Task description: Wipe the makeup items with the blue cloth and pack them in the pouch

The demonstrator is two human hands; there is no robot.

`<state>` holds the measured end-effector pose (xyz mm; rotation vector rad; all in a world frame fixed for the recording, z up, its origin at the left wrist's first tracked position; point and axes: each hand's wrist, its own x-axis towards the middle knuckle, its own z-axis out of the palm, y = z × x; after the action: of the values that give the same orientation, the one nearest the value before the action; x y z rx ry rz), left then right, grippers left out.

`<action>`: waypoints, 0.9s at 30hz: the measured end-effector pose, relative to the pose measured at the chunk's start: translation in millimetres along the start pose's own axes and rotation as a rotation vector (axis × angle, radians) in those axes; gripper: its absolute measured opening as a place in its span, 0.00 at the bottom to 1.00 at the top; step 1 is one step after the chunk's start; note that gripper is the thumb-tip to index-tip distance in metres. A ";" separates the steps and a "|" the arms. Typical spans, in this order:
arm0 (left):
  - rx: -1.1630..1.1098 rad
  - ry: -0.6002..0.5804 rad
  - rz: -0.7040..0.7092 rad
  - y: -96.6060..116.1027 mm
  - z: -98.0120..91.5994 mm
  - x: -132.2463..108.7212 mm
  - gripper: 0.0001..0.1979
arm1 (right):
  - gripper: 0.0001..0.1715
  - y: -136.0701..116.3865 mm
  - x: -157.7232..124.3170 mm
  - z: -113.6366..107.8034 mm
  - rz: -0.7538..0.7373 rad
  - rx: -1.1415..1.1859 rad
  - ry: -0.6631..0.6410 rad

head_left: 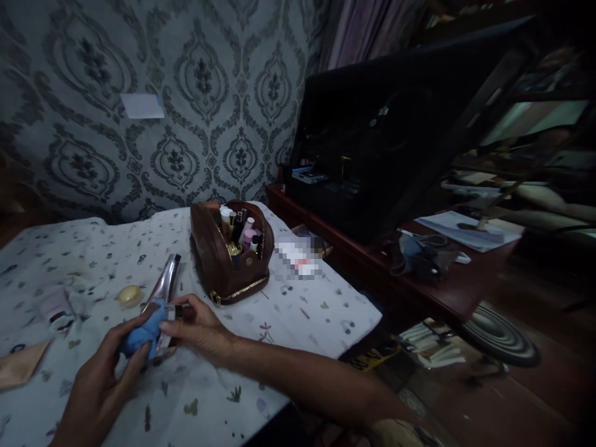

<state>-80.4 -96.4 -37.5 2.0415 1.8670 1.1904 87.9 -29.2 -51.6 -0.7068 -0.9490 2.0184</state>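
Note:
My left hand (pixel 100 369) is closed around a crumpled blue cloth (pixel 142 335). From the right, my right hand (pixel 205 326) pinches a small cosmetic container (pixel 174 312) with a dark, shiny end, which is pressed against the cloth. Its exact kind is hidden by my fingers. Just behind my hands lies a silver tube (pixel 165 279) with a dark cap. Left of that tube sits a small round yellow container (pixel 130 296). Beyond my right hand stands an unzipped brown leather cosmetic bag (pixel 205 261), with several bottles and tubes upright inside.
A pale pink tube (pixel 56 310) and a tan flat piece (pixel 23 365) lie at the left on the patterned white sheet (pixel 307 341). A large dark television (pixel 372 136) stands on a reddish wooden cabinet (pixel 447 292) at the right. Behind the sheet rises a wallpapered wall (pixel 200 112).

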 end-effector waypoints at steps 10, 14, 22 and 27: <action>-0.090 0.098 0.033 -4.4 -0.8 0.0 0.16 | 0.47 3.5 -1.3 -1.3 0.047 -0.137 -0.188; -0.081 0.076 -0.051 -0.1 -6.6 8.0 0.18 | 0.50 4.6 -3.9 -0.7 0.056 -0.112 -0.230; -0.179 -0.058 -0.351 0.5 -8.3 18.0 0.26 | 0.55 -17.6 -10.5 2.1 -0.051 -0.113 -0.129; -0.220 -0.102 -0.362 3.0 -6.8 17.6 0.30 | 0.59 -16.5 -3.9 -1.9 -0.124 -0.084 -0.031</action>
<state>-83.6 -84.2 -23.1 1.5399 1.8591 1.1134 98.1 -24.9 -38.7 -0.6467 -1.0751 1.8947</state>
